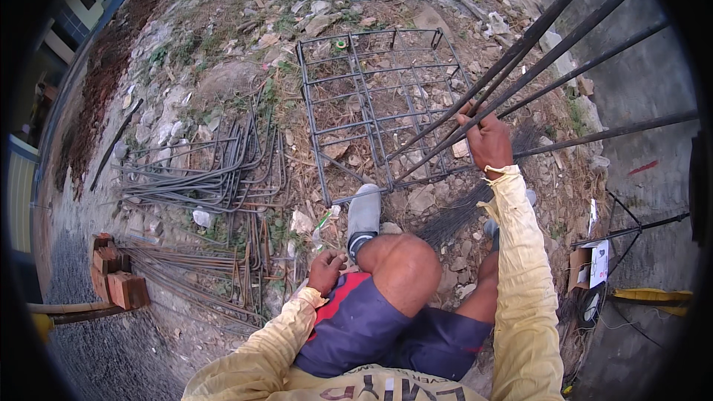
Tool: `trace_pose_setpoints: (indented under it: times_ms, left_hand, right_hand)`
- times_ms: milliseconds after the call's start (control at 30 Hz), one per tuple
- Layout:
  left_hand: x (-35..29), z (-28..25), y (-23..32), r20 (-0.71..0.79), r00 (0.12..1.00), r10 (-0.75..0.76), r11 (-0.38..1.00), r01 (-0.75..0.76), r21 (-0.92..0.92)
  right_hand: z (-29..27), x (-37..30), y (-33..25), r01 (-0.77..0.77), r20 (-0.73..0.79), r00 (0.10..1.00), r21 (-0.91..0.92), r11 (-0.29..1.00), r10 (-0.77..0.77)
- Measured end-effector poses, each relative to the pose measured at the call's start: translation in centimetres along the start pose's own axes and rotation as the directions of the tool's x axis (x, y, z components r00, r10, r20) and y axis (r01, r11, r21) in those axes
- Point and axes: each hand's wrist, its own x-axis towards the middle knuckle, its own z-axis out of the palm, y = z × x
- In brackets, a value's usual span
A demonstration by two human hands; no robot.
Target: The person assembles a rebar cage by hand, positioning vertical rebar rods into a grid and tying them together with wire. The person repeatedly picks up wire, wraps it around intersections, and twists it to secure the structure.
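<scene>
- Head view: step in hand reads as handling long dark bars [549, 56] over a bar cage [373, 120]; my judgement.
- Right hand [492, 141]: closed around at least 1 of the long bars, arm stretched forward. Exact count in the grip unclear.
- Long bars: slant from upper right down to the cage; 2 lower ends show over its near right part. Whether those ends touch it, can't tell.
- Left hand [327, 271]: fingers curled, by the left thigh. Can't tell if it holds anything; well apart from the bars.
- Cage: lies on rubble ahead of the person, a grey shoe [364, 212] at its near edge. Contact unclear.
- Next move, as I judge it: calls for a firm right grip, since the bars' far ends run well out to the upper right and could swing. Left hand could steady them.
- Containers: 1 carton [580, 267] at right, near the wall. Contents not visible.
- Cage is an open frame, not a container; a small green-yellow ring [341, 45] shows within its far left part.
- Loose, no container: bent bars [215, 178] piled left of the cage; bricks [128, 290] farther left; thin dark wires [464, 212] bunched just right of the shoe.
</scene>
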Motion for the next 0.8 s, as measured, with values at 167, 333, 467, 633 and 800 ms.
trace_pose_setpoints:
  times_ms: [167, 333, 467, 633, 800]
  left_hand:
    - [0.4, -0.4, -1.8, -0.001, 0.999, 0.039, 0.999, -0.039, -0.009]
    - [0.1, -0.6, -1.7, 0.022, 0.999, 0.037, 0.996, -0.035, -0.080]
    - [-0.4, -0.7, -0.4, 0.004, 1.000, -0.006, 1.000, 0.006, -0.029]
    - [0.2, -0.2, 2.2, -0.035, 0.999, -0.021, 0.999, 0.019, -0.042]
    - [4.1, 1.3, 5.3, -0.025, 0.981, 0.190, 0.981, -0.191, -0.027]
  right_hand:
    - [1.6, 0.2, 0.2, 0.054, 0.095, 0.994, 0.066, 0.996, -0.060]
    - [2.7, 0.4, 1.2, 0.131, 0.132, 0.981, 0.114, 0.985, -0.146]
    - [2.8, 0.0, 1.5, 0.094, 0.152, 0.982, 0.139, 0.986, -0.115]
    - [2.8, 0.4, 2.1, 0.072, 0.190, 0.976, 0.195, 0.978, -0.109]
    - [2.3, 0.8, 2.7, 0.067, 0.197, 0.974, 0.232, 0.970, -0.114]
